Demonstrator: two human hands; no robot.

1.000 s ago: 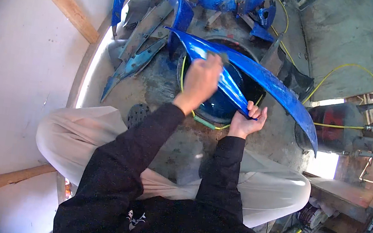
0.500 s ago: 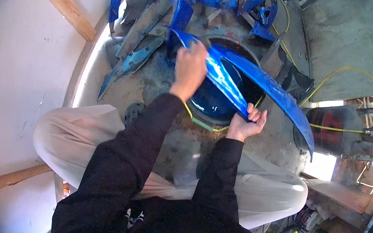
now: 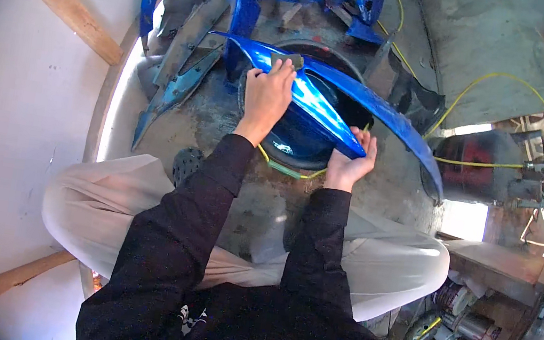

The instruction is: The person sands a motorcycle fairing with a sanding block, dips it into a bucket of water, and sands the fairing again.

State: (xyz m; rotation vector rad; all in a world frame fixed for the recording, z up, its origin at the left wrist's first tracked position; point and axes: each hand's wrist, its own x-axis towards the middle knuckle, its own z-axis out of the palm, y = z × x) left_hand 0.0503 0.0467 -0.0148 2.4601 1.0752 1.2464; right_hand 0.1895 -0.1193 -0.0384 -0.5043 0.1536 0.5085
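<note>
A glossy blue motorcycle fairing panel [image 3: 326, 111], forked with one long curved arm, lies slanted over a round dark basin [image 3: 301, 163] with liquid in it. My left hand [image 3: 267, 99] presses a small olive-grey piece of sandpaper [image 3: 290, 61] against the panel's upper left part, fingers stretched over it. At the pointed lower right end, my right hand [image 3: 350, 164] grips the panel from below, thumb and fingers around its tip.
Several blue fairing pieces [image 3: 243, 7] lie beyond the basin, with grey and teal panels [image 3: 182, 86] to the left. A yellow hose [image 3: 477, 163] runs to a dark tank [image 3: 471, 175] at right. Cans [image 3: 477, 329] and tools crowd the lower right shelf. A white wall [image 3: 27, 112] stands left.
My left hand has shifted along the panel, and the sandpaper under its fingers now shows. The whole view has drifted slightly, while my right hand keeps its hold on the tip.
</note>
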